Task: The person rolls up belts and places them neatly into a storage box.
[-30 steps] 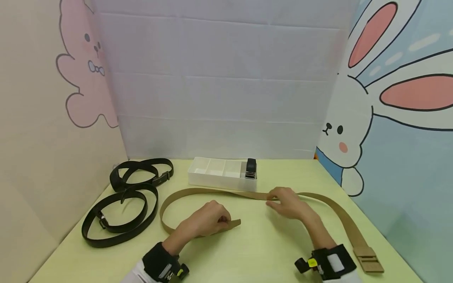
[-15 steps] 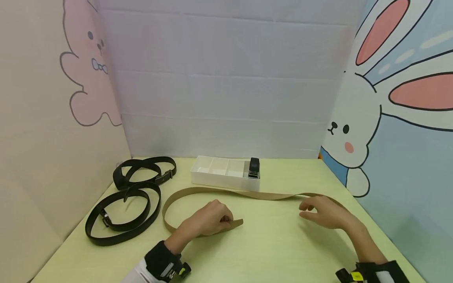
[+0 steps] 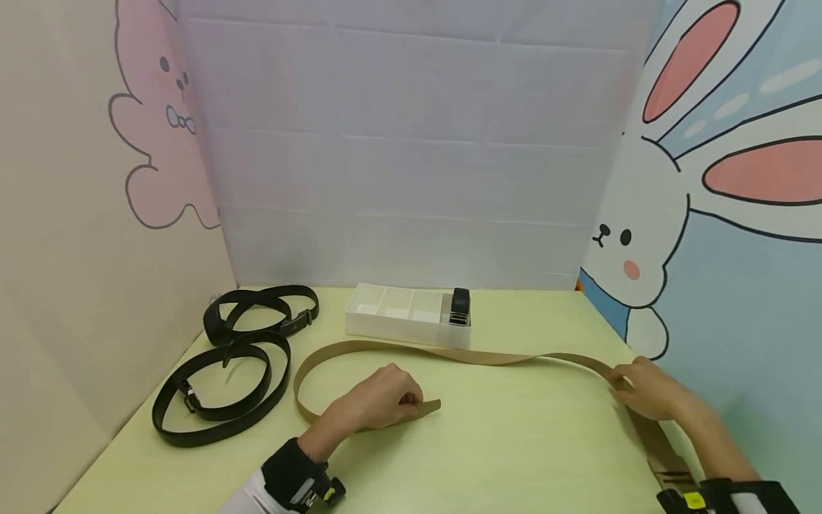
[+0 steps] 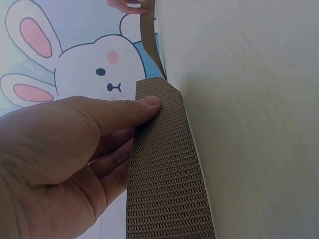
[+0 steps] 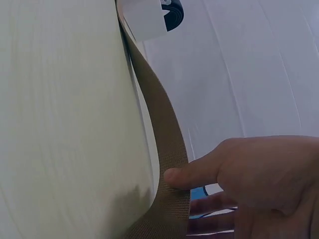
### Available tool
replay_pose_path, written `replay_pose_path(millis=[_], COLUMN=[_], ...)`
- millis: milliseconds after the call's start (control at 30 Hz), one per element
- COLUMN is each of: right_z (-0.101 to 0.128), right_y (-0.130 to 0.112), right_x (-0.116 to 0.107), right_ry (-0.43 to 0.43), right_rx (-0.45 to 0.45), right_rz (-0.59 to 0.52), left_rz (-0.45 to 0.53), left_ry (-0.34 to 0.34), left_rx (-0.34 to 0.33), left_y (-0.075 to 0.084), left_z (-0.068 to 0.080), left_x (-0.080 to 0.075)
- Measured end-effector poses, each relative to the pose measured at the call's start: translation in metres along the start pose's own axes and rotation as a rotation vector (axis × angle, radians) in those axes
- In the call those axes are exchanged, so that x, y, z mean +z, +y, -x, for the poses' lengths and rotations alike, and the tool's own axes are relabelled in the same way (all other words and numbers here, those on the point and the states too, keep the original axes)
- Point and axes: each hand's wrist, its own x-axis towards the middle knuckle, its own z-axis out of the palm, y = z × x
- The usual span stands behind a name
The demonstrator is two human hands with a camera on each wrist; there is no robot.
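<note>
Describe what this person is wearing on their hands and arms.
Both hands are bare: left hand, right hand. Each wrist carries a black strap-on band with a small camera unit; the left band shows a yellow-green tab and a grey part, the right band a yellow tab. A white sleeve shows behind the left band. No gloves are visible.

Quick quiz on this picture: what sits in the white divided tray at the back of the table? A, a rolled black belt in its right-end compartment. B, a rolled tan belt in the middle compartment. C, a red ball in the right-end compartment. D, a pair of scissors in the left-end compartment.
A: the head view shows a rolled black belt standing in the right-end compartment of the white tray, and nothing can be made out in the other compartments.
</note>
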Motion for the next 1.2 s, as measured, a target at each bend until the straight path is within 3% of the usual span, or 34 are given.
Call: replay_pose_path(millis=[167, 433, 533, 800, 1000, 1200], right_z=[-0.007, -0.020, -0.024, -0.029, -0.039, -0.046], right_y=[0.000, -0.023, -0.038, -0.086, -0.120, -0.156], right_x=[-0.004, 0.010, 0.016, 0.024, 0.029, 0.036], right_ry=[-0.101, -0.121, -0.107, 0.046, -0.017, -0.068], right_rx=[-0.046, -0.231, -0.268, -0.467, -0.635, -0.706], right_rz=[-0.135, -0.250, -0.236, -0.091, -0.178, -0.194], left_rz=[-0.001, 0.014, 0.014, -0.002, 0.012, 0.012], left_ry=[-0.002, -0.008, -0.003, 0.037, 0.080, 0.073], left_rx=[-0.002, -0.002, -0.001, -0.027, -0.050, -0.055], left_y=[0.000, 0.003, 0.004, 0.002, -0.004, -0.009], left_z=[0.000, 0.002, 0.002, 0.002, 0.003, 0.003], left_x=[0.001, 0.001, 0.000, -0.005, -0.008, -0.007])
